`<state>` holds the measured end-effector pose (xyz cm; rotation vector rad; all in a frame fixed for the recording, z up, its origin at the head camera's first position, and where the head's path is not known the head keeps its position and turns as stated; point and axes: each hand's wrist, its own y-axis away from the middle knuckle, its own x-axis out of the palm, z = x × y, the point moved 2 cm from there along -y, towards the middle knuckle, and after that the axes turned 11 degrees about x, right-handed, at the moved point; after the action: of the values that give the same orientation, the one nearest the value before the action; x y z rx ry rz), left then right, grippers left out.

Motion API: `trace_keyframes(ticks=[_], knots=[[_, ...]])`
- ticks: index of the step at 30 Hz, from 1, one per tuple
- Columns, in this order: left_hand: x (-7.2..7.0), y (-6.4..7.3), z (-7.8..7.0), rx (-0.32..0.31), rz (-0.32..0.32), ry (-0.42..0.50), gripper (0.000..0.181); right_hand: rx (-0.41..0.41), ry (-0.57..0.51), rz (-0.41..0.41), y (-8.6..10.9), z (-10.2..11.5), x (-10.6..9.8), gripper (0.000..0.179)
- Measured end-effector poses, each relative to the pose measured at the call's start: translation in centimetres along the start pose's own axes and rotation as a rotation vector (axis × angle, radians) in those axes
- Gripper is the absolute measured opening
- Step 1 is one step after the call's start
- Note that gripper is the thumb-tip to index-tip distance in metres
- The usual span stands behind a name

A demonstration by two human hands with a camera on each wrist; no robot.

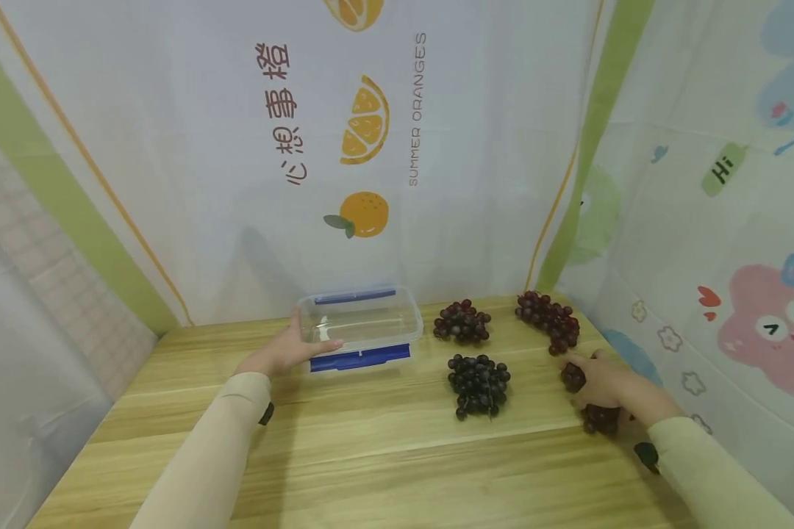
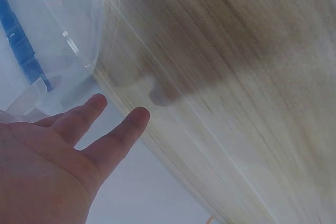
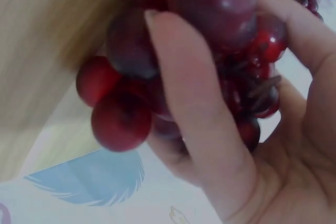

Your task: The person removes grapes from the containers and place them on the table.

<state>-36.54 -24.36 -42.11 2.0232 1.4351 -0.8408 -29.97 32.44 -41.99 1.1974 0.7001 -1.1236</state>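
Observation:
A clear plastic food container [image 1: 364, 323] with blue side clips sits at the back of the wooden table. My left hand [image 1: 287, 347] is at its left end, the thumb overlapping the near rim in the head view. Straight, spread fingers [image 2: 118, 137] show beside the container's corner [image 2: 79, 51] in the left wrist view. At the table's right side my right hand [image 1: 598, 382] grips a bunch of red grapes [image 1: 601, 419]. The right wrist view shows thumb and fingers curled round these grapes [image 3: 121, 121], with a short brown stem among them.
Dark grapes [image 1: 478, 386] lie right of the table's middle, and another dark red bunch [image 1: 462, 322] lies behind them. More red grapes [image 1: 549, 319] rest near the back right corner. Printed curtains [image 1: 490, 147] stand behind and beside the wooden table [image 1: 370, 455].

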Motion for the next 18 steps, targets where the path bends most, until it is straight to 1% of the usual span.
trace_keyframes(ticks=[4, 7, 10, 12, 15, 18], knots=[[0.17, 0.02, 0.06, 0.003, 0.0, -0.015, 0.147, 0.032, -0.061, -0.021, -0.2, -0.51, -0.27, 0.072], [0.18, 0.03, 0.02, 0.005, 0.003, -0.018, 0.149, 0.068, -0.138, -0.007, -0.28, -0.79, -0.34, 0.063], [0.18, -0.05, -0.08, 0.011, -0.002, -0.006, 0.146, 0.076, -0.167, -0.003, -0.25, -0.85, -0.58, 0.058], [0.15, 0.0, -0.1, 0.013, -0.001, 0.001, 0.143, 0.071, -0.179, 0.0, -0.26, -0.68, -0.76, 0.056], [0.03, 0.08, 0.01, 0.002, 0.004, 0.005, 0.144, 0.042, -0.166, -0.005, -0.2, -0.33, -0.92, 0.055], [-0.03, 0.08, 0.1, 0.005, 0.0, 0.005, 0.145, 0.01, -0.146, -0.01, 0.01, -0.01, -1.07, 0.054]])
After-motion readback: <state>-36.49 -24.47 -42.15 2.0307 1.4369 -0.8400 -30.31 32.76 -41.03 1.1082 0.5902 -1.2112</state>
